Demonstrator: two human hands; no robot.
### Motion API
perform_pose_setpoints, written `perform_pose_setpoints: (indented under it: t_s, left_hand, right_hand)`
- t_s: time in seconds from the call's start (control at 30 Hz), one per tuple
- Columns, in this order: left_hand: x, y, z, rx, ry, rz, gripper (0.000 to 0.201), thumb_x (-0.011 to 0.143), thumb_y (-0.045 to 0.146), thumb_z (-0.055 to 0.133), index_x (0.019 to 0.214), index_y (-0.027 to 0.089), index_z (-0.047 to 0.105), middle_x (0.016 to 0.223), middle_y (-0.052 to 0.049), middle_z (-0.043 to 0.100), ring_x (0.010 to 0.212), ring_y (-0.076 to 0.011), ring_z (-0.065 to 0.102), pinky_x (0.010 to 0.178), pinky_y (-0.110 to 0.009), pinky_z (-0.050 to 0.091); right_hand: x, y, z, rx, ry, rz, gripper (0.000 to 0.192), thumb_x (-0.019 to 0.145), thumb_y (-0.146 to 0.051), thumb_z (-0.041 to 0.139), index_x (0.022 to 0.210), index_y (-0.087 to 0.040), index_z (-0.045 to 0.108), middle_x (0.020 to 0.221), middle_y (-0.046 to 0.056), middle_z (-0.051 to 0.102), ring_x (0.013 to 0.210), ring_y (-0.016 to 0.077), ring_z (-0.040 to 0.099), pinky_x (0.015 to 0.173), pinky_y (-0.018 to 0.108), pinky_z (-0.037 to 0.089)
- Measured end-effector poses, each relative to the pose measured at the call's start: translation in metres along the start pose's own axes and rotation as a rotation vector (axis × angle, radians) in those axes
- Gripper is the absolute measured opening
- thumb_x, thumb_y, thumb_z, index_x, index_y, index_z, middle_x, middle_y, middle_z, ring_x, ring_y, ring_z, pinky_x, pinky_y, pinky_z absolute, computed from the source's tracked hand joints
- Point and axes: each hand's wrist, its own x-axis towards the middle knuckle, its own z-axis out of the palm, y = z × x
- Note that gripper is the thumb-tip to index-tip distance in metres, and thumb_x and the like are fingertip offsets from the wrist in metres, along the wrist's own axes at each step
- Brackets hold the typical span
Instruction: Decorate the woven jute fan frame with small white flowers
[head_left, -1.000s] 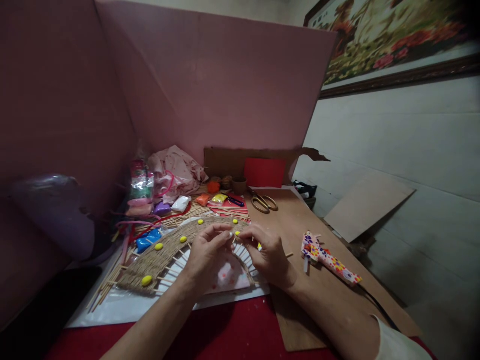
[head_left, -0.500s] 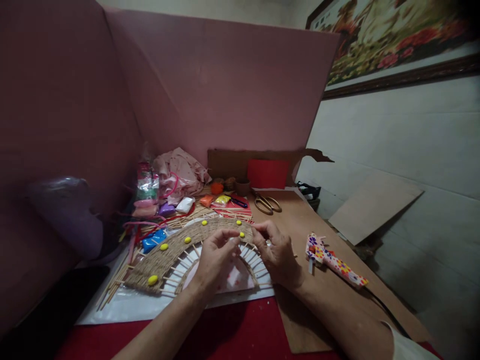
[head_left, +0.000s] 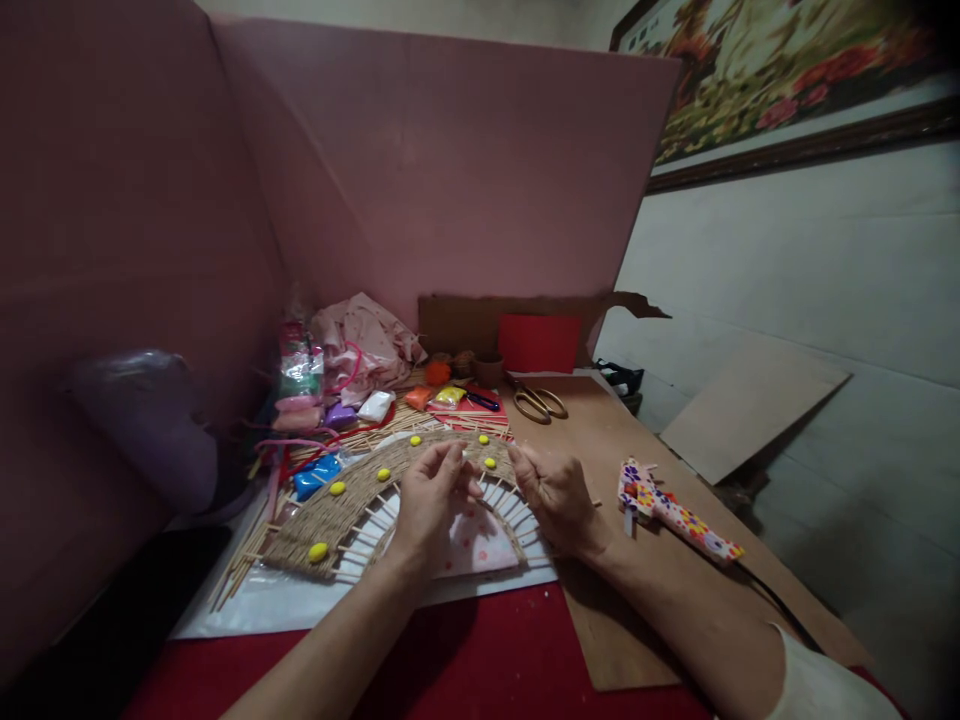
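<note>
Where hands (head_left: pixel 495 495) meet, woven arch (head_left: pixel 352 495), yellow-dotted

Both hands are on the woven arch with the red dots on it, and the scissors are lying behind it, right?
Not quite: the dots on the woven arch are yellow, not red, as the head view shows. The rest holds: the left hand and right hand are at the arch, and the scissors lie behind it.

Only 1 view is given, taken from a head-worn camera that is aimed forward and down; the tabletop (head_left: pixel 645 440) is seen from close above, the pink partition (head_left: pixel 465 170) behind it.
</note>
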Motion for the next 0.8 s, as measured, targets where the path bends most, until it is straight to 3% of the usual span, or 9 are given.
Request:
perform_pose_setpoints:
  t_s: [0.1,0.2,0.27,0.33,0.43,0.5,0.6,0.67,0.8]
  left_hand:
    - [0.006,0.008,-0.006,0.021,0.084,0.1,0.029,0.066,0.03,0.073,0.087,0.014,0.061,0.066,0.001,0.062,0.05,-0.0087,0.054,0.047,-0.02,0.041]
    - [0.019,0.018,-0.017,0.064,0.308,0.362,0.022,0.063,0.02,0.073,0.083,0.014,0.064,0.067,0.003,0.06,0.056,-0.0068,0.055,0.055,-0.018,0.042]
    - [0.024,0.022,-0.02,0.05,0.429,0.487,0.024,0.061,0.017,0.073,0.083,0.015,0.064,0.07,0.004,0.061,0.058,-0.006,0.054,0.057,-0.018,0.042]
    - [0.023,0.021,-0.019,0.084,0.352,0.451,0.027,0.06,0.018,0.075,0.084,0.015,0.064,0.065,0.004,0.06,0.056,-0.0071,0.054,0.056,-0.019,0.042]
    - [0.014,0.015,-0.009,0.154,0.113,0.294,0.026,0.067,0.03,0.072,0.086,0.014,0.062,0.06,0.003,0.059,0.048,-0.009,0.053,0.048,-0.021,0.04]
    - [0.007,0.012,-0.004,0.187,0.049,0.257,0.026,0.073,0.037,0.067,0.083,0.013,0.061,0.062,0.002,0.059,0.045,-0.0082,0.05,0.045,-0.021,0.037]
    - [0.004,0.01,-0.002,0.21,0.12,0.295,0.024,0.075,0.037,0.064,0.079,0.013,0.059,0.058,0.003,0.056,0.045,-0.0071,0.046,0.044,-0.02,0.034]
    - [0.006,0.009,-0.005,0.219,0.189,0.321,0.021,0.072,0.032,0.066,0.082,0.014,0.06,0.06,0.003,0.056,0.048,-0.0073,0.048,0.047,-0.02,0.036]
    - [0.012,0.008,-0.008,0.234,0.255,0.309,0.033,0.063,0.026,0.071,0.091,0.012,0.062,0.065,0.003,0.059,0.052,-0.0074,0.05,0.051,-0.021,0.039]
  right_hand:
    - [-0.001,0.003,0.001,0.065,0.009,-0.022,0.034,0.096,-0.03,0.033,0.075,-0.017,0.057,0.057,0.001,0.057,0.05,0.0116,0.053,0.052,0.023,0.034]
    - [-0.002,0.005,0.002,0.128,0.075,-0.016,0.023,0.094,-0.027,0.04,0.099,-0.016,0.059,0.069,0.003,0.063,0.058,0.0128,0.058,0.055,0.023,0.038]
    - [-0.002,0.006,0.003,0.167,0.1,-0.001,0.02,0.092,-0.027,0.045,0.099,-0.016,0.059,0.068,0.001,0.062,0.057,0.0124,0.057,0.054,0.022,0.038]
    - [-0.002,0.005,0.002,0.206,0.108,0.039,0.018,0.091,-0.029,0.046,0.088,-0.017,0.058,0.062,-0.001,0.059,0.054,0.0111,0.055,0.053,0.021,0.037]
    - [-0.001,0.004,0.0,0.247,0.149,0.106,0.023,0.092,-0.032,0.043,0.076,-0.019,0.051,0.056,-0.004,0.052,0.049,0.0094,0.05,0.051,0.021,0.035]
    - [-0.001,0.004,0.0,0.288,0.176,0.132,0.03,0.093,-0.033,0.039,0.068,-0.019,0.046,0.053,-0.004,0.048,0.046,0.0088,0.047,0.049,0.021,0.034]
    - [0.001,0.006,0.0,0.379,0.212,0.166,0.04,0.095,-0.034,0.036,0.058,-0.02,0.043,0.046,-0.005,0.042,0.042,0.008,0.042,0.047,0.021,0.032]
    - [0.003,0.007,0.001,0.416,0.25,0.189,0.038,0.095,-0.032,0.034,0.061,-0.019,0.047,0.049,-0.004,0.044,0.044,0.0084,0.044,0.048,0.021,0.034]
    - [0.008,0.01,0.003,0.414,0.366,0.195,0.011,0.087,-0.028,0.052,0.087,-0.018,0.056,0.07,-0.001,0.056,0.059,0.0108,0.052,0.056,0.022,0.041]
